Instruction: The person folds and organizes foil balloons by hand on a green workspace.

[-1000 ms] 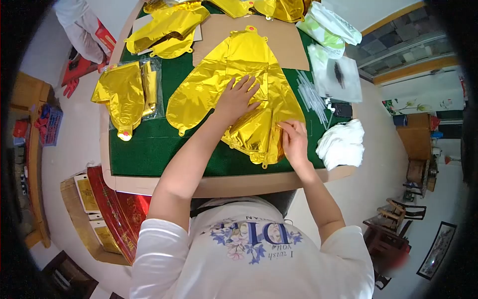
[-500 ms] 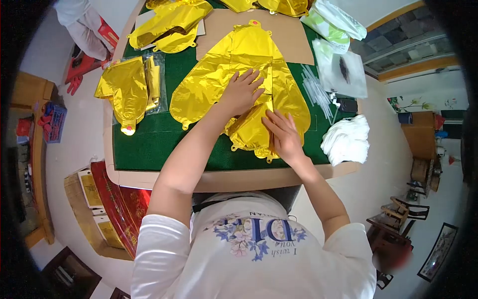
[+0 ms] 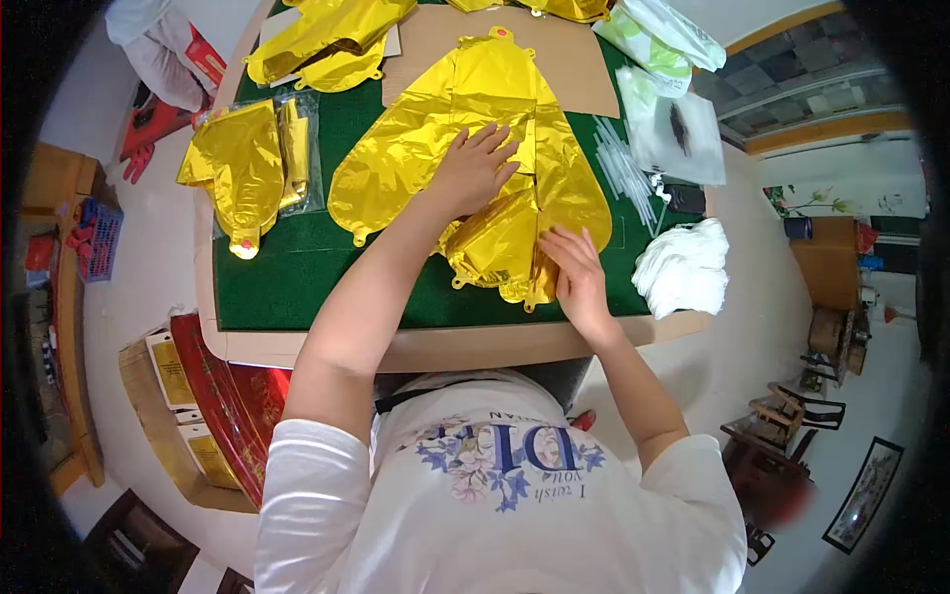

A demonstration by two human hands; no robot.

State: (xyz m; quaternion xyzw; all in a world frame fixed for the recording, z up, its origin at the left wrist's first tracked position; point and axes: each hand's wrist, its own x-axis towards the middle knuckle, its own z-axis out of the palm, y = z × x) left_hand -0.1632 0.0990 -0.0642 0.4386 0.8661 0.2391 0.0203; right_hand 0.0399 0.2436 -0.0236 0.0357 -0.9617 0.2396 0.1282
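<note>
A flat gold foil balloon [image 3: 485, 89] lies in front of me on the green mat, its lower part folded up in creases. My left hand [image 3: 472, 176] rests flat on the middle of the foil, fingers spread. Lower and to the right, my right hand [image 3: 577, 275] is at the folded lower part, fingers stretched out along its right side. Neither hand grips the balloon. Small tabs show on its edges, and a red dot marks the top one.
At left lie another gold foil balloon [image 3: 237, 168] and a clear packet [image 3: 297, 153]. More gold foil [image 3: 336, 45] sits at the back on cardboard [image 3: 584, 74]. Clear straws [image 3: 623, 168], plastic bags [image 3: 678, 129], a black box [image 3: 685, 199] and a white cloth bundle [image 3: 683, 267] are at right.
My right hand has slid a little right and toward me across the foil. My left hand stays on the middle of the balloon. The view has shifted slightly.
</note>
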